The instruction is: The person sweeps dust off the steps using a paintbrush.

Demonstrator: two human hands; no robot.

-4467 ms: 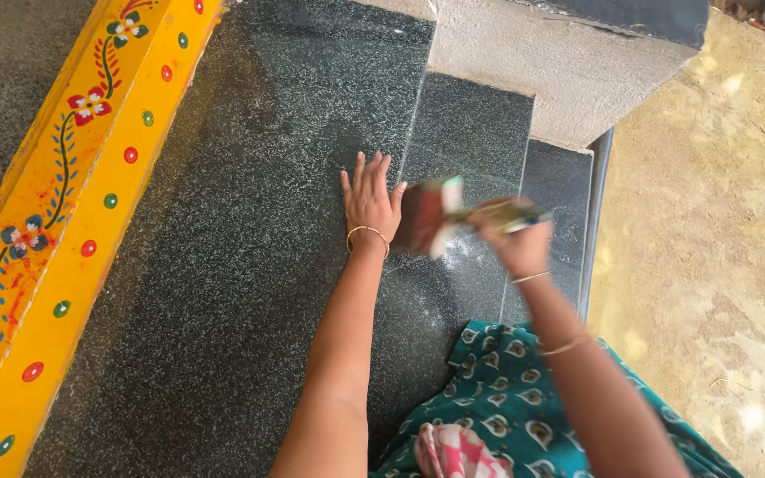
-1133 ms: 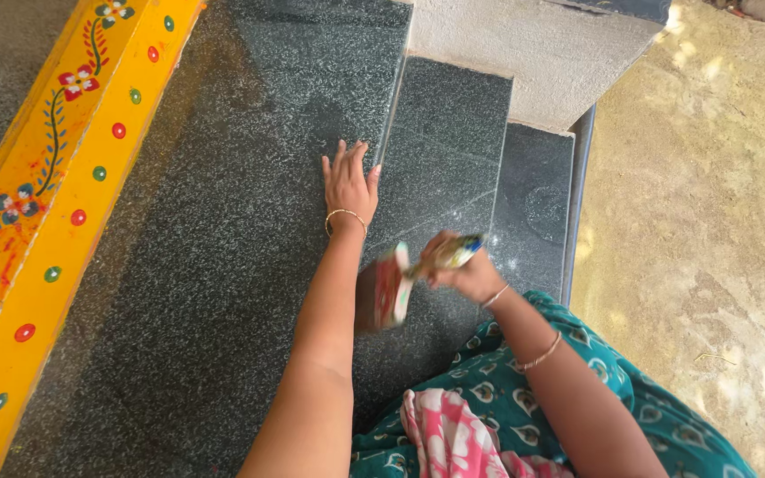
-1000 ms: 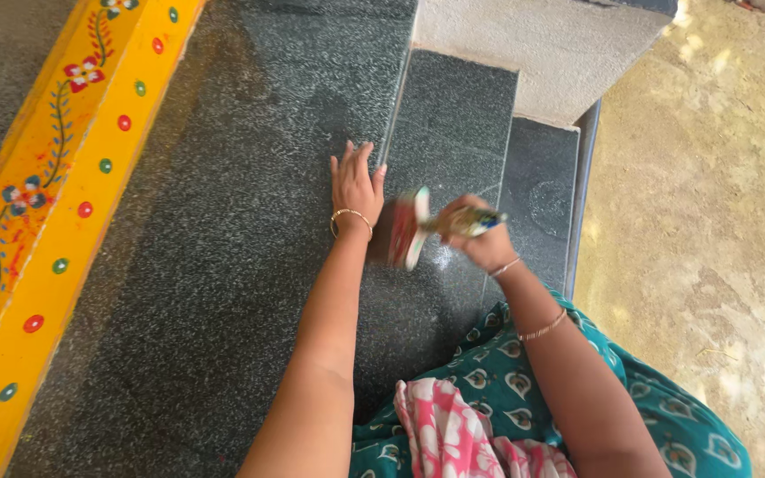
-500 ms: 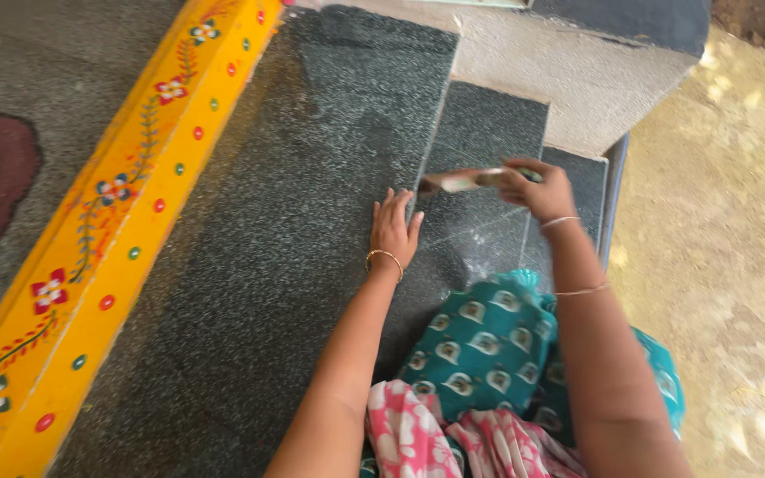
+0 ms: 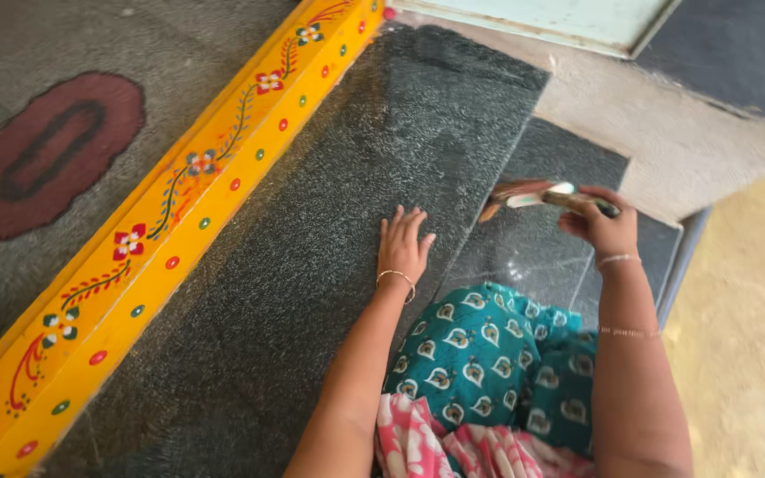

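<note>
Nearest the camera, at six o'clock, lies teal patterned cloth (image 5: 480, 354). Beyond it, the left hand (image 5: 403, 244) rests flat and open on the dark granite step (image 5: 312, 265). At two o'clock, the right hand (image 5: 602, 227) grips a brush (image 5: 524, 193) over the lower step (image 5: 533, 257). At ten o'clock runs a yellow painted threshold (image 5: 179, 212).

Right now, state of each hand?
Left hand: open, flat, palm down on the dark granite step, holding nothing.
Right hand: closed around the handle of a short brush.

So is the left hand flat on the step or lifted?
Flat: the left hand lies palm down, fingers spread, on the dark granite step.
</note>
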